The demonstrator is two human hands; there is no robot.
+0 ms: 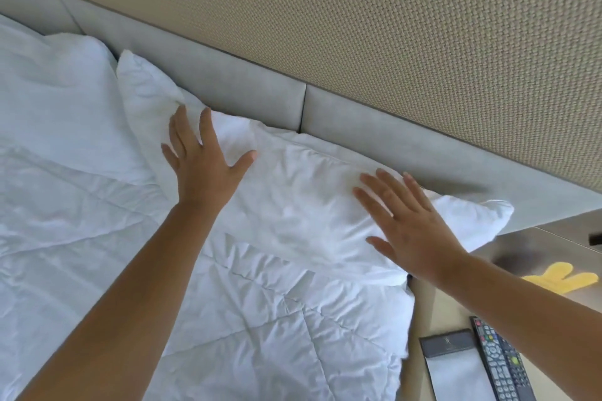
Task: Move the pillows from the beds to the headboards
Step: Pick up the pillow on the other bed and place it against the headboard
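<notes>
A white pillow (293,198) lies along the grey padded headboard (374,127), its far edge against it. My left hand (203,159) rests flat on the pillow's left part, fingers spread. Over the pillow's right part, my right hand (410,228) is flat with fingers apart, holding nothing. A second white pillow (55,88) sits to the left, also by the headboard. Both lie on a bed covered by a rumpled white duvet (260,335).
A beige bedside table (456,303) stands at the right with a black remote control (501,365), a dark-topped notepad (456,365) and a yellow shape (563,277). Above the headboard rises a woven beige wall (423,26).
</notes>
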